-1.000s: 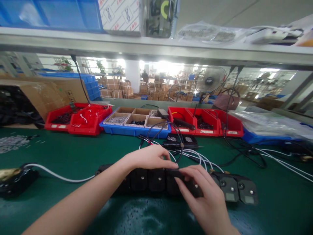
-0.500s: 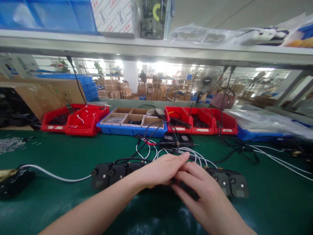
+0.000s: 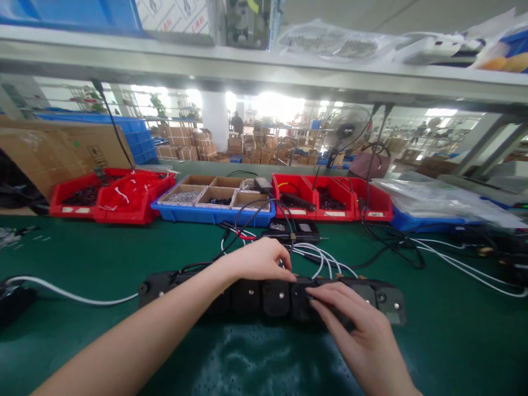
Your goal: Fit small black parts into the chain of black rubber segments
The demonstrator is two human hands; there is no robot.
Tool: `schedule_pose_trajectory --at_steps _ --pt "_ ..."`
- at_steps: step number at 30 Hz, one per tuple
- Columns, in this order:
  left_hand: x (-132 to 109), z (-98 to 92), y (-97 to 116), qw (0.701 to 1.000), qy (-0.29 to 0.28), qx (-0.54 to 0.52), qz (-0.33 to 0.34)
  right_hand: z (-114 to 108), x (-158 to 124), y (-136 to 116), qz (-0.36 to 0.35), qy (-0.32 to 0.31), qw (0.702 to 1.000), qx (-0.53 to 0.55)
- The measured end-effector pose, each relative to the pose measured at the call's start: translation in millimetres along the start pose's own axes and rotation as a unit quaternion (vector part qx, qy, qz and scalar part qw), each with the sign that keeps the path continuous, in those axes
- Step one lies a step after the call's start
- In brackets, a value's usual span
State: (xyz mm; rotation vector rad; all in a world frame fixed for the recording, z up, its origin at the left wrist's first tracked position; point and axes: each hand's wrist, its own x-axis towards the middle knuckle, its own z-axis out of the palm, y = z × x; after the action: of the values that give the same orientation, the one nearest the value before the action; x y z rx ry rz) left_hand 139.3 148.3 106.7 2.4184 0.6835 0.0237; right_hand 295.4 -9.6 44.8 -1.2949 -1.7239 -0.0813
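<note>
A row of black box-shaped modules [image 3: 275, 300] lies across the green mat, with small round screws or studs on their faces. Over the row's back edge is my left hand [image 3: 262, 261], its fingers bent down and thumb close to them near one module; whatever lies between them is hidden. My right hand [image 3: 357, 316] comes from the lower right. Its thumb and forefinger are pinched at the face of a module right of centre, on something too small to make out. White cables [image 3: 324, 258] run out behind the row, and another white cable [image 3: 78, 297] leaves its left end.
Behind the row lies a black pen-shaped electric screwdriver [image 3: 280, 236] by a small tray of screws [image 3: 305, 226]. A blue tray [image 3: 206, 215] with cardboard compartments and red bins [image 3: 330, 212] line the back. A shelf [image 3: 247, 63] spans overhead; black cables [image 3: 367, 231] hang at right.
My hands were together over the middle of the row; now they are apart, with the left drawn back and the right lower on a module's face. The view has shifted slightly.
</note>
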Motion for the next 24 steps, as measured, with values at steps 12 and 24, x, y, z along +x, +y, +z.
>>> schedule_pose_trajectory --at_steps 12,24 --pt "16.1 -12.5 4.7 0.984 -0.168 0.065 0.016 22.1 4.4 1.4 -0.02 0.008 1.0 -0.007" --pt "13.0 -3.6 4.5 0.99 -0.131 0.056 0.007 23.3 -10.4 6.8 -0.069 -0.045 0.995 -0.051"
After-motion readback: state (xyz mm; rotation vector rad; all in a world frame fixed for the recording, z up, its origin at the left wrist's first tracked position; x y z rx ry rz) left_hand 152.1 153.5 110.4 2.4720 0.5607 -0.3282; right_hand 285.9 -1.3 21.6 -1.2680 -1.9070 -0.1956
